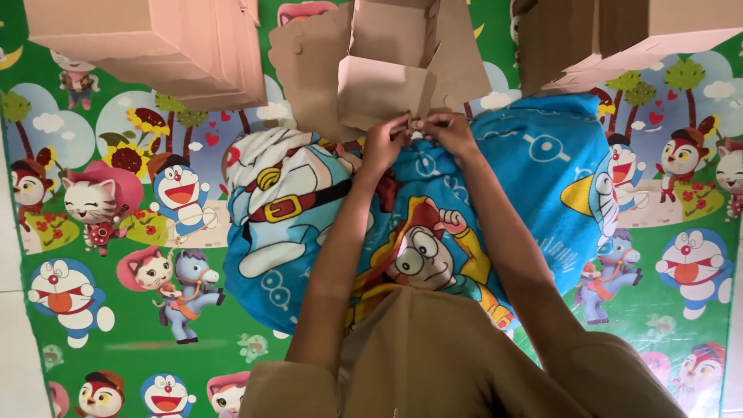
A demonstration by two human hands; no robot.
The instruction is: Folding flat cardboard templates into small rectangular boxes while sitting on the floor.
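Note:
A partly folded brown cardboard box rests at the far edge of a blue cartoon-print pillow on my lap. My left hand and my right hand meet at the box's near lower flap, fingers pinched on its edge. The fingertips touch each other there. What lies under the flap is hidden by my hands.
A stack of folded cardboard boxes sits at the far left, and another stack of cardboard boxes sits at the far right. A green cartoon-print mat covers the floor. A white tile floor strip shows at the left edge.

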